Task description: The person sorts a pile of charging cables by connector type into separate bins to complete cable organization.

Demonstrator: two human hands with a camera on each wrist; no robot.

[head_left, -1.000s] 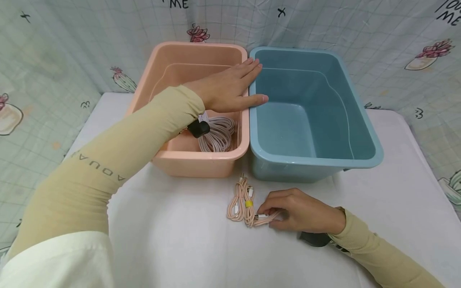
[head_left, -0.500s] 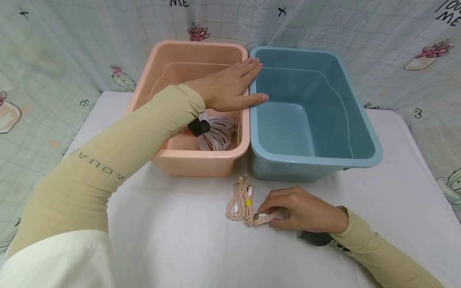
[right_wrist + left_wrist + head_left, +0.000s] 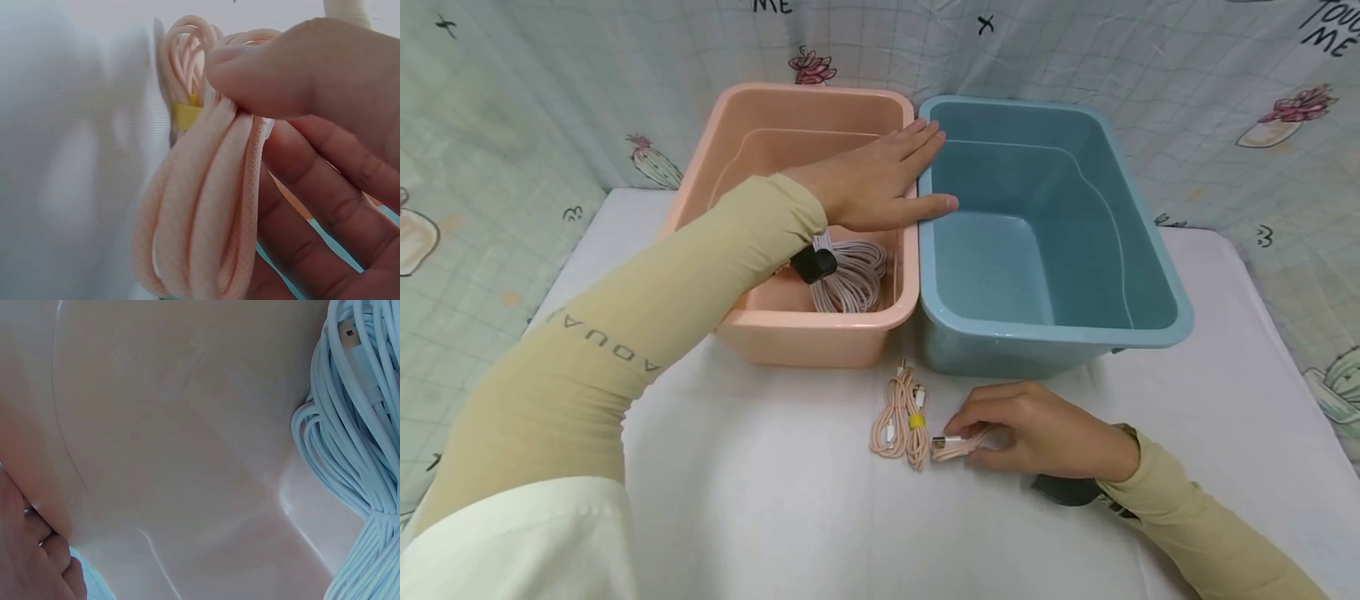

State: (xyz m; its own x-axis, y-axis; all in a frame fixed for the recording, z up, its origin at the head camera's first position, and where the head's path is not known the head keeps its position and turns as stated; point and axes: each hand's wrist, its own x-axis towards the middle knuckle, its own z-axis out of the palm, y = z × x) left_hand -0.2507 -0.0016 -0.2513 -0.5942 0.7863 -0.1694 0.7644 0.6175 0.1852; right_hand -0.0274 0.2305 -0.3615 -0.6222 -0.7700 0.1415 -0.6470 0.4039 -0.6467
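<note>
My right hand pinches a coiled peach cable between thumb and fingers, close over the table; its metal USB plug points left. Just left of it, more coiled peach cable lies on the white cloth, and a yellow tie wraps one bundle. My left hand rests flat with straight fingers across the touching rims of the peach tub and the blue tub. Inside the peach tub is a large coil of white cable, partly hidden behind my left wrist.
The two tubs stand side by side at the back of the white-covered table. Behind them hangs a patterned curtain. My left forearm crosses over the peach tub's front left side.
My right hand has shifted slightly right with its cable, opening a small gap from the bundles on the cloth. My left hand stays in place.
</note>
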